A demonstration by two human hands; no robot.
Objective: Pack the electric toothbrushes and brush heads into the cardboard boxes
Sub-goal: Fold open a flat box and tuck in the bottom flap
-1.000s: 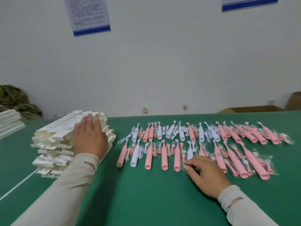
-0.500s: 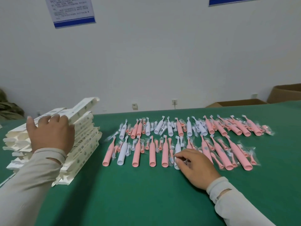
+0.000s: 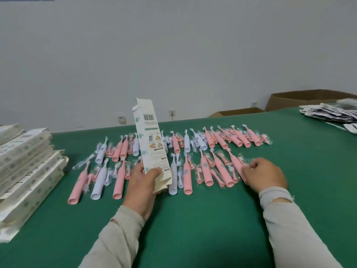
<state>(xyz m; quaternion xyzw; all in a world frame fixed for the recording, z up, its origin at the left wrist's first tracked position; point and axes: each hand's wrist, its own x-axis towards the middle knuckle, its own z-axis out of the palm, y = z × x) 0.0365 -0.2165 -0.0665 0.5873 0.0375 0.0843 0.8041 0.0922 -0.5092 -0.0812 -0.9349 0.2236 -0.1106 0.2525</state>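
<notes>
Cardboard first: my left hand (image 3: 142, 185) has its grip curled round the lower end of one flat box (image 3: 151, 144), held upright with the top flap open, I judge so a brush can slide in. My right hand (image 3: 265, 176) has its grip curled, fingertips on a pink toothbrush (image 3: 236, 165) in the near row, apparently picking it out. Toothbrushes lie in two rows on the green table (image 3: 193, 219), roughly thirty with bagged heads between; more flat boxes (image 3: 29, 167) are stacked left, too many to count
</notes>
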